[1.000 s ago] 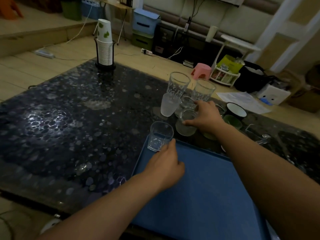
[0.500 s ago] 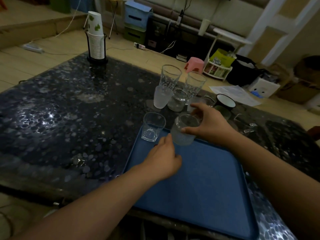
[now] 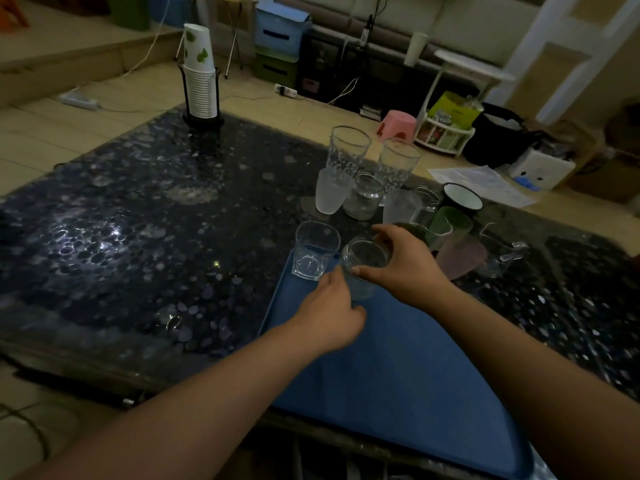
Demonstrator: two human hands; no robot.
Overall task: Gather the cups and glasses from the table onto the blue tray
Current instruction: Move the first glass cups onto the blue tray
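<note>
Clear glass on blue: a square tumbler (image 3: pixel 314 251) stood at the blue tray (image 3: pixel 398 368)'s far-left corner, my left hand (image 3: pixel 329 315) empty and loosely curled — my right hand (image 3: pixel 403 263) had just carried a round glass (image 3: pixel 363 266) over the tray, gripped at the rim.

The table (image 3: pixel 145 216) top is glossy, a pebble pattern under a smooth reflective surface; the blue tray (image 3: pixel 398 368) looks matt plastic; the tumbler (image 3: pixel 313 251) is clear glass; one cup (image 3: pixel 329 194) is frosted; the stacked cups (image 3: pixel 200 74) look like paper.
</note>
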